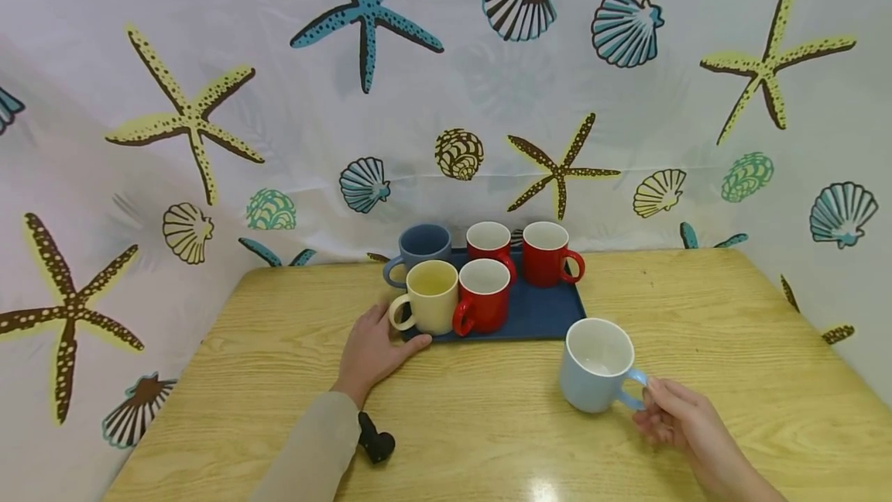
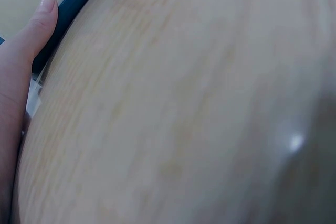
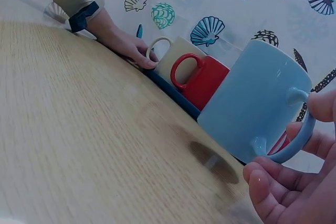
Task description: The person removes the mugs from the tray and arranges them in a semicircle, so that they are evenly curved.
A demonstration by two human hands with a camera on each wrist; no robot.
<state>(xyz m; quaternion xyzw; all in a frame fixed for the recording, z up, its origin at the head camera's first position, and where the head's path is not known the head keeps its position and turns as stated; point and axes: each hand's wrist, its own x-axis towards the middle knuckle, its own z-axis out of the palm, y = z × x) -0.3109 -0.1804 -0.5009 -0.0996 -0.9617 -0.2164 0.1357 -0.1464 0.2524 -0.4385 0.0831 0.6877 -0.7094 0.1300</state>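
Note:
My right hand (image 1: 679, 417) pinches the handle of a light blue mug (image 1: 591, 374) with a white inside. Upright in the head view, the mug hangs just above the table, and its shadow shows below it in the right wrist view. My left hand (image 1: 372, 347) holds the front left corner of a dark blue tray (image 1: 540, 312), with the thumb (image 2: 42, 27) against the rim; its other fingers are partly hidden. On the tray stand a cream mug (image 1: 435, 308), a grey-blue mug (image 1: 427, 242) and three red mugs (image 1: 488, 308), (image 1: 477, 238), (image 1: 542, 262).
The tray lies on a wood-grain table (image 1: 488, 417), close to the back edge. Behind it hangs a white cloth (image 1: 418, 115) printed with starfish and shells. A black strap (image 1: 376, 440) sits at the left wrist. Bare tabletop extends left and right of the tray.

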